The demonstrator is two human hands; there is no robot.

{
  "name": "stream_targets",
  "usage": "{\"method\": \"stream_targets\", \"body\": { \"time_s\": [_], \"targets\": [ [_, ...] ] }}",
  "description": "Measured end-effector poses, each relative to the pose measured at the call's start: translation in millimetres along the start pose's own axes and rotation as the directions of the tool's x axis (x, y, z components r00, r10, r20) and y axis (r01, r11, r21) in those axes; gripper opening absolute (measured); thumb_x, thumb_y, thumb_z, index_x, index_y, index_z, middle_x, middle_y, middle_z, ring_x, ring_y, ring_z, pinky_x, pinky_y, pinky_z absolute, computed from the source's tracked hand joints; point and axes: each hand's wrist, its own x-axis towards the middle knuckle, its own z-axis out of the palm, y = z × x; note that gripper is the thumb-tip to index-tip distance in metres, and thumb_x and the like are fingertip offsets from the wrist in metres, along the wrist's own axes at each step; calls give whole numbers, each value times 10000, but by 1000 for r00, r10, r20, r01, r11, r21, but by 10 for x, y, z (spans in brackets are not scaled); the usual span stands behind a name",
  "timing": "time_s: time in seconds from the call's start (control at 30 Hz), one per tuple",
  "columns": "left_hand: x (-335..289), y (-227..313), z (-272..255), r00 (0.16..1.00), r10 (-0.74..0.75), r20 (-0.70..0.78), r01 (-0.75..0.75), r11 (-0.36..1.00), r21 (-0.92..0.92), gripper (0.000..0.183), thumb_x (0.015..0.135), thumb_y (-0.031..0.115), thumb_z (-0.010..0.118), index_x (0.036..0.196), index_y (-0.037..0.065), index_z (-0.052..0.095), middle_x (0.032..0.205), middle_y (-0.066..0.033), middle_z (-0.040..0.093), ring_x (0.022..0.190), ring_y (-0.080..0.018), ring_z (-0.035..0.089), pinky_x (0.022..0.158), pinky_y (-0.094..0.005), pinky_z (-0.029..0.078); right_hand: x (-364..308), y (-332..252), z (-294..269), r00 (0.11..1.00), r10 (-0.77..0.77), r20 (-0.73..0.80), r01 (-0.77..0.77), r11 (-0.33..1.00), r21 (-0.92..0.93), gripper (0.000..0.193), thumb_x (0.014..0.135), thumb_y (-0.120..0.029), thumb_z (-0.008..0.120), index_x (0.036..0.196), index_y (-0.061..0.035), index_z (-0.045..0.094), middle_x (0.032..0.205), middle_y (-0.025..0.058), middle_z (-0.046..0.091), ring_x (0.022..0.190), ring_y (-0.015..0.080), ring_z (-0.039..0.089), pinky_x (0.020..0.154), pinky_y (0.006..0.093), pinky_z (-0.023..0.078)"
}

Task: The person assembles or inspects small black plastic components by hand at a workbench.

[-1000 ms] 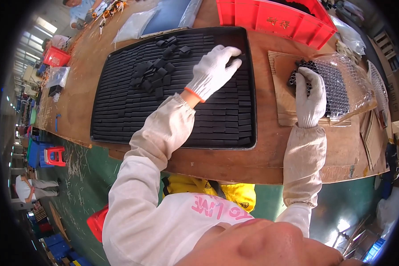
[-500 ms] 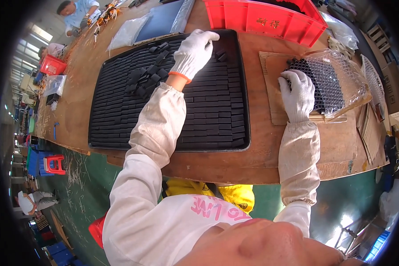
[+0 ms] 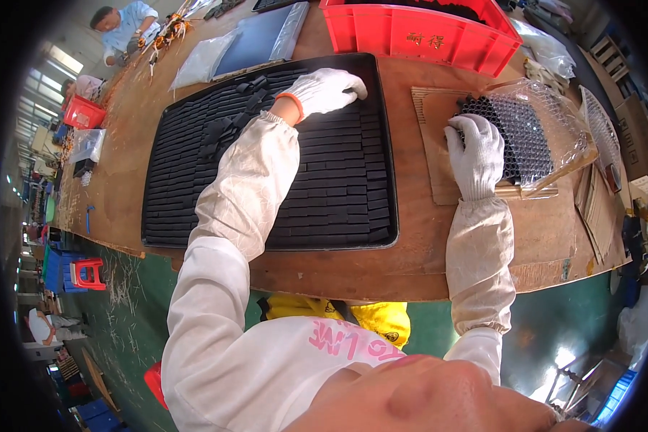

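Note:
A large black tray (image 3: 394, 216) lies before me, lined with rows of small black blocks (image 3: 331, 183). Loose black blocks (image 3: 227, 129) are heaped on top of the rows near the middle. My left hand (image 3: 322, 91), in a white knit glove, is over the tray's far right part. Its fingers are curled and closed; whatever is between the tips is hidden. My right hand (image 3: 477, 151), gloved too, rests with bent, closed fingers at the left edge of a batch of black pieces (image 3: 515, 133), partly covered by bubble wrap (image 3: 554, 119). Its fingertips are hidden.
A red crate (image 3: 417, 39) with dark contents stands beyond the tray. Plastic-wrapped sheets (image 3: 266, 36) lie at the far left. Cardboard (image 3: 439, 173) is under the bubble wrap. Another person (image 3: 126, 29) works at the table's far left, near a red basket (image 3: 84, 108).
My left hand has moved a little right and nearer, toward the tray's right edge, and its fingers now point right. My right hand stays beside the bubble wrap. The view has shifted slightly.

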Motion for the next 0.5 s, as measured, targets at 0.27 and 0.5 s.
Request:
{"method": "stream_targets", "body": {
  "time_s": [0.27,0.5],
  "targets": [
    [-598,528,-27,982,-178,69,49,-115,-992,480,995,62,538,1473,62,487,1184,-93,654,795,-103,651,674,-229,556,-37,-24,-26,976,55,210,-30,992,-121,229,736,-200,833,898,-135,685,992,42,669,1017,293,629,882,455,491],
    [-797,907,362,992,-22,123,100,-450,-887,426,1036,46,511,1458,16,458,1225,-156,672,829,-133,690,767,-260,591,-36,8,29,997,-48,60,55,990,-128,235,722,-131,828,880,-139,654,1047,33,667,1044,288,620,944,447,475]
  ]
}}
